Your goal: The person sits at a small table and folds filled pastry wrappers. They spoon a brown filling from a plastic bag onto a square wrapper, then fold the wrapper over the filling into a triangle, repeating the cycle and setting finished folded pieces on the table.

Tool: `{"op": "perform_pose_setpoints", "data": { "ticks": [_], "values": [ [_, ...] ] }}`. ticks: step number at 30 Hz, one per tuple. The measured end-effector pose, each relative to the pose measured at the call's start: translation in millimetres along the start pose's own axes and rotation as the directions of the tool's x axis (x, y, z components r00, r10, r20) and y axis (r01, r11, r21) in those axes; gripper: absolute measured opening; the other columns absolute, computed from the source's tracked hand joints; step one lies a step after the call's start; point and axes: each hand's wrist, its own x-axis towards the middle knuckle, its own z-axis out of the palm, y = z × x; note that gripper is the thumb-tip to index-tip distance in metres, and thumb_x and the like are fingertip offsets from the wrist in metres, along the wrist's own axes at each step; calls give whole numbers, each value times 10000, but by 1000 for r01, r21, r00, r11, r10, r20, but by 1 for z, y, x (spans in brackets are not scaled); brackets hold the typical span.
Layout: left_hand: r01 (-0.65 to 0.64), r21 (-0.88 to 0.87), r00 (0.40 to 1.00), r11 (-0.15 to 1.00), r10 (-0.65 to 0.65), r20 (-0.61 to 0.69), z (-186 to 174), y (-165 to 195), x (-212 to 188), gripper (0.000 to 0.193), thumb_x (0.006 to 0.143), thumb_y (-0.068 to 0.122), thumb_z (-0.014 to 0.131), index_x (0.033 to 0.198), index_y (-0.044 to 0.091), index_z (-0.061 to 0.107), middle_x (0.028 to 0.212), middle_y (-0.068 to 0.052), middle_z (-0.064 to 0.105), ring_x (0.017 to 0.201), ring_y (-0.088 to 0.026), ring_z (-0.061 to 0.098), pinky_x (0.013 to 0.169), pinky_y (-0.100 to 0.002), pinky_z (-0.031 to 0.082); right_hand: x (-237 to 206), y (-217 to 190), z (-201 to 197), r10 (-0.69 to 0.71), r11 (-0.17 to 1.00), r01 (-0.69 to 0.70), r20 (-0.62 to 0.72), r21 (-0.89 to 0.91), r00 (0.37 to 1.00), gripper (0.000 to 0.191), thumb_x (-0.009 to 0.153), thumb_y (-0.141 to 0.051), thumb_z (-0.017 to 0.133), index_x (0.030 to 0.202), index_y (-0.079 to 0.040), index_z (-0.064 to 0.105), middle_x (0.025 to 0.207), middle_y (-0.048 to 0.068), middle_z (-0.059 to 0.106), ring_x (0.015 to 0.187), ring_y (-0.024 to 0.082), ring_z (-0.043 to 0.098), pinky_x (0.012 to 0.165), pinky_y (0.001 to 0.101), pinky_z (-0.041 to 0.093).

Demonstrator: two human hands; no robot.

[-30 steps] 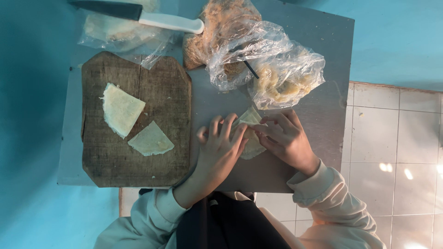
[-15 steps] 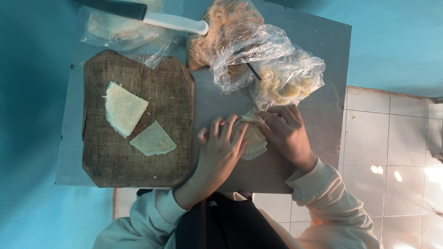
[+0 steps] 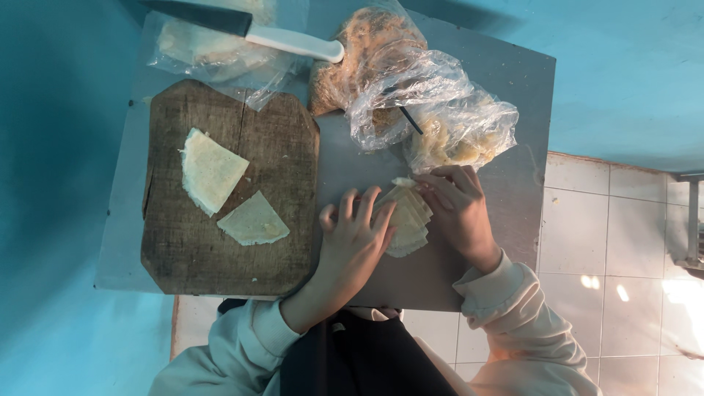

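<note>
— What's the surface like from where you stand?

— A grey metal surface (image 3: 506,95), square-cornered, filling the middle of the frame. Teal wall or floor runs down the left and across the upper right; pale floor tiles (image 3: 587,242) show at the lower right.

— And on it?

— A worn wooden cutting board (image 3: 286,147) at centre left, cracked along the grain, with two flat pale wedges of dough sheet (image 3: 213,172) lying on it, just apart from each other. At the top left, a knife with a white handle (image 3: 293,42) rests across a clear plastic bag (image 3: 213,59). At the top centre a bag of brown crumbs (image 3: 359,51) touches a crumpled bag of pale yellow filling (image 3: 455,132).

— The hands?

— Both are at centre frame, right of the board. The left hand (image 3: 352,238) lies flat with fingers spread, pressing on a fanned stack of pastry sheets (image 3: 407,220) on the bare metal. The right hand (image 3: 458,209) has a narrow grip, fingertips pinching the stack's upper edge. Cream sleeves (image 3: 506,308) reach in from the bottom.
</note>
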Motion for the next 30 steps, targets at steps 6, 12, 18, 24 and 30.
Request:
{"op": "perform_pose_setpoints", "data": {
  "ticks": [6,12,18,24,30],
  "values": [
    [-37,-16,997,999,36,-63,-4,-1,-4,398,942,316,740,1309,196,639,1348,-3,542,1251,-234,493,1017,-475,301,-21,3,-10,142,980,-139,-12,143,990,268,868,-5,786,1128,-55,750,1079,89,710,970,253,651,843,348,531],
    [-116,-39,982,992,109,-153,-15,6,-11,344,975,262,739,1301,205,647,1340,9,557,1224,-236,525,1009,-477,309,-105,0,-48,516,467,-550,292,692,805,238,929,-33,726,1162,7,698,1013,98,708,913,152,642,799,283,525],
    [-120,-69,986,990,110,-126,-25,15,-22,319,969,228,733,1281,225,668,1326,45,566,1214,-225,539,981,-470,310,-229,0,-65,285,-103,-481,489,870,824,241,876,-38,762,1088,28,668,965,159,672,827,220,650,703,319,538],
    [-198,-40,954,979,183,-238,-21,23,-35,402,966,202,771,1352,258,672,1333,87,599,1206,-190,558,1024,-447,260,-319,21,-24,38,-42,-614,616,788,787,259,1009,-190,702,1028,68,690,986,135,643,895,203,576,756,331,476],
    [-338,28,860,941,320,-398,-7,20,-38,480,919,188,831,1355,307,672,1278,114,645,1150,-164,563,1031,-423,214,-284,8,69,572,-575,-271,616,772,542,236,1041,-183,579,1224,-35,604,1216,64,633,1161,198,598,1056,368,479]
  ]
}}
